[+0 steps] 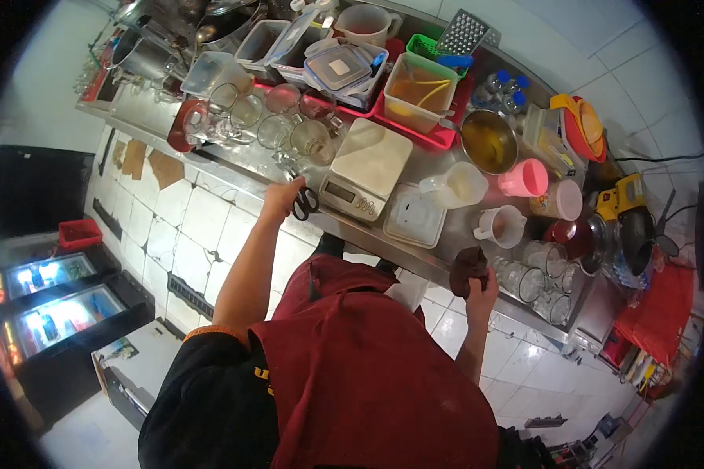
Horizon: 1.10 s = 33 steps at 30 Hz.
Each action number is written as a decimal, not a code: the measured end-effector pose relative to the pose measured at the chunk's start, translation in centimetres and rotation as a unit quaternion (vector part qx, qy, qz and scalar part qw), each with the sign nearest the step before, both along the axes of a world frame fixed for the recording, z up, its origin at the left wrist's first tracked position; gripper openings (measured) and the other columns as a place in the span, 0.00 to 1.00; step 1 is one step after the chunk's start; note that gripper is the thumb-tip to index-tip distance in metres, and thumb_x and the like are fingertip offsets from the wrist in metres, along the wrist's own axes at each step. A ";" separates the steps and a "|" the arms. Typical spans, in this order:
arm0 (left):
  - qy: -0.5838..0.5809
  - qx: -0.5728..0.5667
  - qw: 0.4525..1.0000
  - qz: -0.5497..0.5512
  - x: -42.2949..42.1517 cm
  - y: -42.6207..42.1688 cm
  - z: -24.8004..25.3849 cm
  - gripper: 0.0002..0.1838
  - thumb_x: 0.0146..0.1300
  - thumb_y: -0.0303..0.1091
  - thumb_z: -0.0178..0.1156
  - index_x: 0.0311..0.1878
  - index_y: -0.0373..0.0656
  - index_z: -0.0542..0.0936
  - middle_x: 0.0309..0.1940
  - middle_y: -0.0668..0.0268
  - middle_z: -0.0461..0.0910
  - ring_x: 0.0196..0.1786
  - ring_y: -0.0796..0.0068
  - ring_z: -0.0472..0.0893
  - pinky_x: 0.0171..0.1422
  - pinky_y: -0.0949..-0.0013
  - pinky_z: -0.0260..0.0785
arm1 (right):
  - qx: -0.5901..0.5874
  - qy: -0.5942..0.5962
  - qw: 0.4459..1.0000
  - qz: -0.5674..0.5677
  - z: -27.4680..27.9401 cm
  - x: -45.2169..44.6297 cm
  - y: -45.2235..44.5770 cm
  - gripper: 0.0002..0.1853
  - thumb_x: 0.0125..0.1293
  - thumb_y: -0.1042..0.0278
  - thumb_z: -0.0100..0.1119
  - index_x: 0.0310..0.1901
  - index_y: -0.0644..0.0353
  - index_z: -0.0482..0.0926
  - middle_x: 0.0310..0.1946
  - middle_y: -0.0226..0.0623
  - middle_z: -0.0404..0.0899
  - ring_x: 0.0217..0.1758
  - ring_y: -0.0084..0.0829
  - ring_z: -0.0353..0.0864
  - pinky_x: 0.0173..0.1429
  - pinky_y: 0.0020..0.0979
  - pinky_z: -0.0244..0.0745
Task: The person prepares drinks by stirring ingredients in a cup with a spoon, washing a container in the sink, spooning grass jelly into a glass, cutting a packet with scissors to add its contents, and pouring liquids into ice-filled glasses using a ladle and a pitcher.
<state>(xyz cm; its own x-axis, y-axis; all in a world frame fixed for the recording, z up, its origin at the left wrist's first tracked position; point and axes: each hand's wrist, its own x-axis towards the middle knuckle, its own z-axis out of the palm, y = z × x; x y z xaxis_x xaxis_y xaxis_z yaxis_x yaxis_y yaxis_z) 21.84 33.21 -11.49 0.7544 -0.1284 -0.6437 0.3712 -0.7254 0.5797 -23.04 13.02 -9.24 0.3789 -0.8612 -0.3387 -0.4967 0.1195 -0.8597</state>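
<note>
My left hand is at the front edge of the counter, its fingers closed on a pair of scissors with black handles. The handles stick out to the right of the fingers, beside the kitchen scale. Farther right, my right hand grips a dark brown, crumpled cloth-like item at the counter edge. Near that hand stand a clear measuring jug and several drinking glasses. A flat, pale lidded container lies right of the scale.
Glass mugs stand left of the scale on the steel counter. Behind are a tub of yellowish liquid, a metal pot and stacked plastic containers. A pink cup stands at right. Lit display fridges are at far left.
</note>
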 end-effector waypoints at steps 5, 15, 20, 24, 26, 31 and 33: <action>0.083 -0.038 0.995 -0.033 -1.5 5.9 3.9 0.20 0.58 0.48 0.58 0.18 0.43 0.74 0.10 0.69 0.67 0.10 0.78 0.61 0.14 0.70 0.49 | 0.175 -0.303 0.936 0.043 4.5 6.6 4.2 0.25 0.58 0.78 0.48 0.61 0.60 0.67 0.46 0.34 0.75 0.47 0.27 0.74 0.53 0.29 0.71; 0.018 -0.095 0.978 -0.186 3.6 13.7 5.9 0.15 0.61 0.40 0.58 0.28 0.36 0.81 0.15 0.70 0.72 0.17 0.81 0.69 0.20 0.73 0.58 | -0.143 -0.171 0.972 0.080 -2.5 31.4 15.5 0.20 0.63 0.73 0.56 0.56 0.65 0.68 0.46 0.48 0.74 0.48 0.42 0.74 0.55 0.38 0.70; -0.008 -0.148 0.940 -0.308 8.5 17.3 2.6 0.18 0.59 0.43 0.61 0.25 0.35 0.78 0.15 0.59 0.71 0.20 0.74 0.72 0.28 0.63 0.66 | -0.286 0.004 0.954 0.088 -3.0 37.9 20.2 0.22 0.62 0.68 0.59 0.56 0.64 0.67 0.47 0.54 0.71 0.54 0.54 0.71 0.60 0.45 0.68; -0.090 -0.108 0.913 -0.384 10.7 17.7 2.5 0.18 0.59 0.42 0.63 0.24 0.34 0.78 0.19 0.55 0.76 0.23 0.60 0.75 0.30 0.62 0.66 | -0.337 0.063 0.934 0.096 -5.0 39.2 20.5 0.17 0.61 0.69 0.58 0.50 0.63 0.68 0.44 0.53 0.71 0.51 0.54 0.73 0.55 0.45 0.72; -0.297 -0.251 0.800 -0.457 12.4 16.1 0.5 0.18 0.59 0.40 0.64 0.22 0.35 0.77 0.24 0.53 0.76 0.30 0.53 0.79 0.35 0.58 0.69 | -0.351 0.051 0.932 0.076 -5.3 39.5 20.0 0.14 0.60 0.72 0.57 0.47 0.64 0.68 0.43 0.53 0.71 0.49 0.55 0.73 0.53 0.46 0.72; -0.247 -0.212 0.741 -0.587 15.5 9.8 -0.3 0.13 0.58 0.37 0.64 0.42 0.40 0.78 0.36 0.52 0.78 0.42 0.47 0.79 0.45 0.52 0.72 | -0.344 0.000 0.939 -0.011 -5.9 39.5 19.9 0.14 0.60 0.74 0.57 0.46 0.65 0.68 0.38 0.54 0.73 0.43 0.56 0.75 0.48 0.46 0.71; -0.248 -0.166 0.691 -0.658 16.6 7.8 -0.1 0.32 0.56 0.35 0.64 0.66 0.49 0.68 0.46 0.51 0.78 0.44 0.46 0.80 0.48 0.49 0.73 | -0.284 -0.039 0.956 -0.063 -6.6 39.8 20.1 0.16 0.62 0.73 0.57 0.49 0.67 0.68 0.38 0.55 0.75 0.42 0.57 0.76 0.48 0.47 0.72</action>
<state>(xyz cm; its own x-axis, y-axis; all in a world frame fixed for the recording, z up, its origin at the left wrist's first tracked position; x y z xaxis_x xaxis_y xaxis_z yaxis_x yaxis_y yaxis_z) 38.42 41.00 -11.59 -0.0389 -0.9923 -0.1179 -0.7880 -0.0421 0.6142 16.81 33.08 -15.85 0.2656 -0.9380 0.2229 -0.4402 -0.3237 -0.8375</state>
